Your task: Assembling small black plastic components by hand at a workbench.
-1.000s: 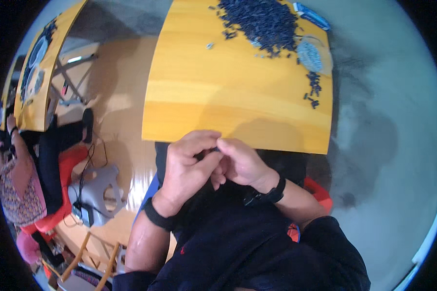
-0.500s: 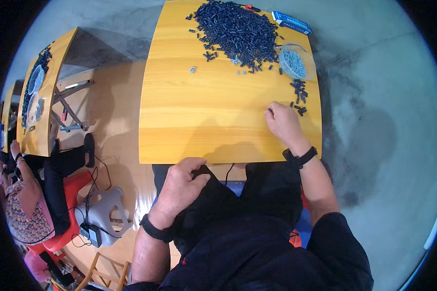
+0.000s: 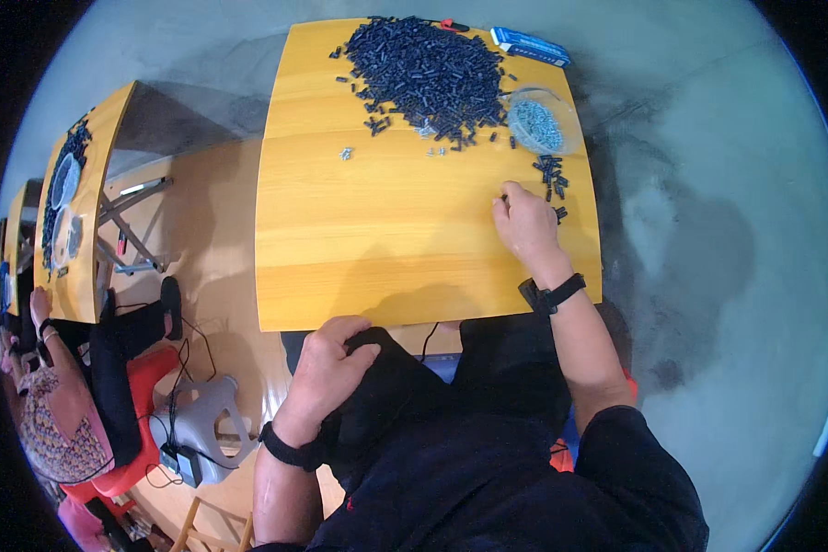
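Note:
My right hand is above the right part of the yellow tabletop, with thumb and index finger pinched on a small dark piece that is mostly hidden. It looks like one of the short black plastic parts scattered just beyond that hand. My left hand rests on my left thigh at the table's near edge, holding nothing, its thumb apart from the loosely bent fingers. At the far side lies a big heap of the same black parts. A clear round tub of small silvery screws stands right of it.
A blue and white box and a red-and-black tool lie at the far edge. A few loose screws are on the tabletop. To the left, another person sits by a similar table, near a grey stool with cables.
The whole view has shifted a little, so the table sits lower and further left. My right hand has moved slightly away from me, nearer the loose black parts. My left hand stays on the thigh.

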### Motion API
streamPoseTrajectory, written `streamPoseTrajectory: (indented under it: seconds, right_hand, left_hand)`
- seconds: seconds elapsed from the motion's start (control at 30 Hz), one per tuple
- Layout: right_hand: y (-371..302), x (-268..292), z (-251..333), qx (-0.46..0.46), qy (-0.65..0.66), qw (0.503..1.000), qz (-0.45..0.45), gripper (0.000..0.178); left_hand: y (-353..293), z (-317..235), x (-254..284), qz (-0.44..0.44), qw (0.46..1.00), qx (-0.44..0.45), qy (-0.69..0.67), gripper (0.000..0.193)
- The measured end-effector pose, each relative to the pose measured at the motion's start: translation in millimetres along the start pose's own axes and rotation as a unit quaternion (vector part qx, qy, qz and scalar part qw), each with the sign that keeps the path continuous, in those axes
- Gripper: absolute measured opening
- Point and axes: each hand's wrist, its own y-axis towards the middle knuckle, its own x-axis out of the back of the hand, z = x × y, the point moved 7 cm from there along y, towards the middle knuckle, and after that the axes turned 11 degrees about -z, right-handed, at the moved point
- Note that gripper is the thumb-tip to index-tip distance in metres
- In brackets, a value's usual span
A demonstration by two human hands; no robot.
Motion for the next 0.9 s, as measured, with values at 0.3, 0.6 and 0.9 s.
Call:
streamPoseTrajectory:
  seconds: [0.3, 0.6, 0.9]
  right_hand:
    - [60, 2, -2, 0.041, 0.001, 0.997, -0.062, 0.016]
    - [93, -41, -12, 0.017, -0.069, 0.997, 0.005, 0.019]
    - [82, -23, 3, 0.073, -0.043, 0.996, -0.021, 0.019]
  left_hand:
    - [1, -5, 0, 0.004, 1.000, -0.002, 0.009, 0.034]
    - [0, -8, 2, 0.007, 1.000, -0.001, 0.006, 0.033]
    - [-1, -5, 6, -0.030, 0.999, -0.009, -0.015, 0.030]
